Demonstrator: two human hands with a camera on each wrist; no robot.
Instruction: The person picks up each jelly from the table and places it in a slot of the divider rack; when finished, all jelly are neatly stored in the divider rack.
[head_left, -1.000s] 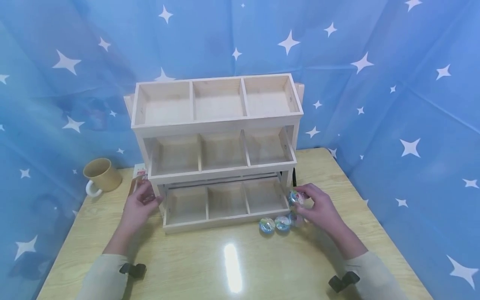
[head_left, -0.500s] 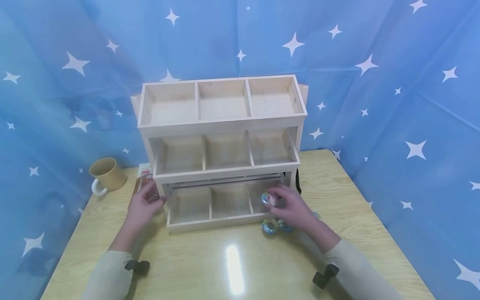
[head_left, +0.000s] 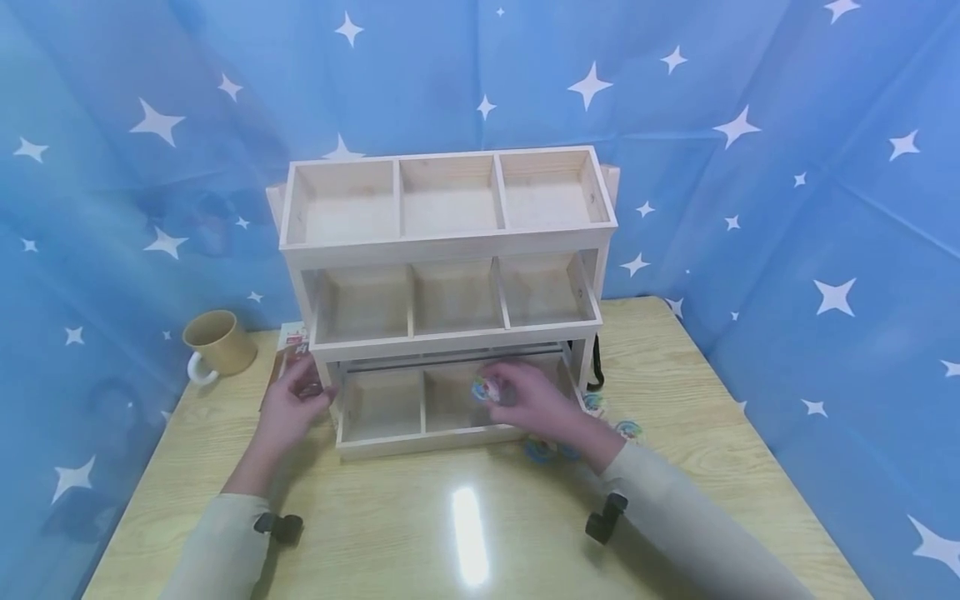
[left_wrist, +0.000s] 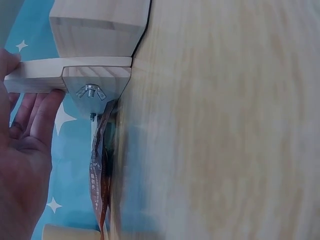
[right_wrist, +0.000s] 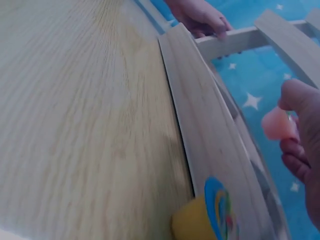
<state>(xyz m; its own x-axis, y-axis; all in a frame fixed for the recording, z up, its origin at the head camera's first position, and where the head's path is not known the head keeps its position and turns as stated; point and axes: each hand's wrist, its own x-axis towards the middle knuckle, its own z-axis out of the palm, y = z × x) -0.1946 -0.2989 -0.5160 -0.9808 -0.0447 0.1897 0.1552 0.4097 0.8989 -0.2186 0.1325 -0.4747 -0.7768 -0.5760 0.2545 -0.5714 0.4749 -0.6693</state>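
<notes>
Head view, right grasp: My right hand (head_left: 528, 402) pinches a small lidded cup (head_left: 484, 390) between thumb and fingers, over the middle compartment of the bottom tier; whether it touches wood I cannot tell.
Cup's face: Its round lid is turned up toward me, printed in blue, green, pink and white.
Left side: My left hand (head_left: 292, 408) is at the left of a pale wooden rack (head_left: 450, 248), three tiers with three compartments each.
Desk: Other cups (head_left: 628, 431) with similar bright lids sit near the rack's right front corner on the desk (head_left: 397, 525); a tan mug (head_left: 217, 342) with a white handle stands at left, a packet (head_left: 292, 335) between it and the rack.
Left wrist view, wood: Thumb above, fingers below, I grip a wooden bar (left_wrist: 37, 75) of the rack near a wing nut (left_wrist: 91, 92).
Right wrist view, pink body: The pinched cup's smooth, rounded side shows pink, a bit of green at the lid.
Yellow neighbour: A yellow cup (right_wrist: 194, 222) with a blue-rimmed lid stands beside the rack's front board.
</notes>
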